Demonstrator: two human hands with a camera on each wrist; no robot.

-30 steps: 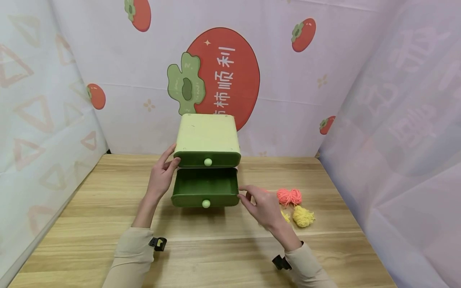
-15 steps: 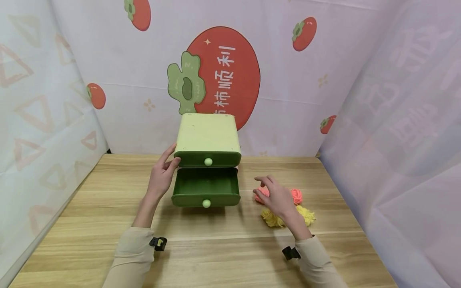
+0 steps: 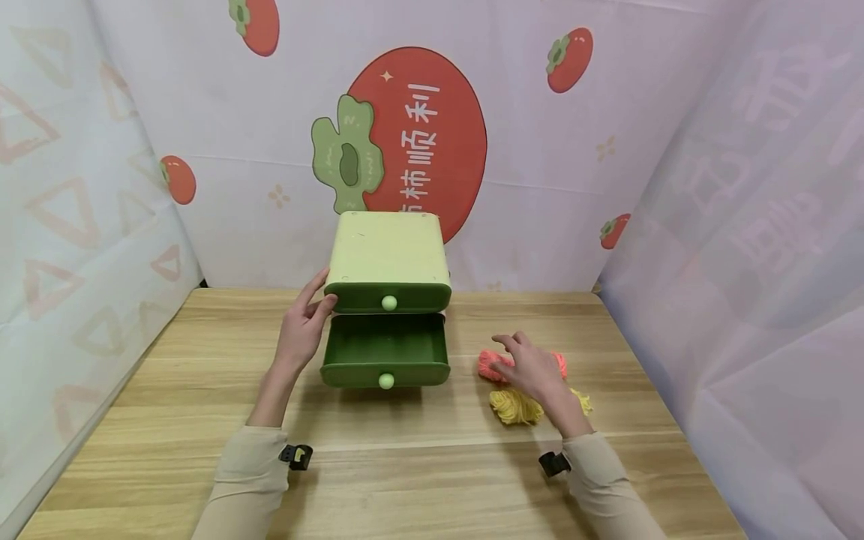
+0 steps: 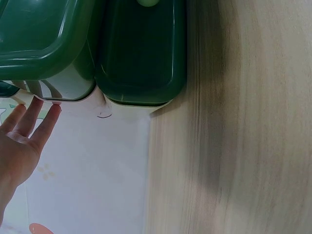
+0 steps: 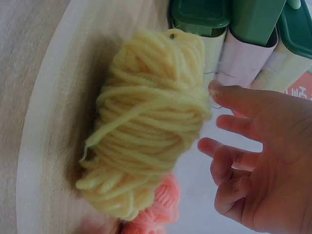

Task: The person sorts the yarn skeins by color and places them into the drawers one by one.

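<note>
A small cabinet with a pale green top (image 3: 390,244) stands on the table, its pulled-out green drawer (image 3: 385,375) showing a bare inside. Against the cabinet's left side rests my left hand (image 3: 299,335), fingers straight and thumb at the front edge; the left wrist view shows those fingers (image 4: 46,124) touching the side. Over the yarn on the right hovers my right hand (image 3: 538,371), fingers loosely bent and holding nothing. A yellow yarn skein (image 3: 515,407) lies below it and a pink skein (image 3: 491,365) beside its thumb. The right wrist view shows the yellow skein (image 5: 151,117) up close.
Above the pulled-out drawer is a closed top drawer (image 3: 418,298) with a round knob. A bottom drawer (image 4: 141,53) also stays in, seen in the left wrist view. More pink yarn (image 3: 560,364) lies partly behind my right hand. Printed cloth (image 3: 540,187) hangs behind the table (image 3: 432,480).
My right hand has left the right edge of the pulled-out drawer and moved right, over the yarn. The left hand stays at the cabinet's side.
</note>
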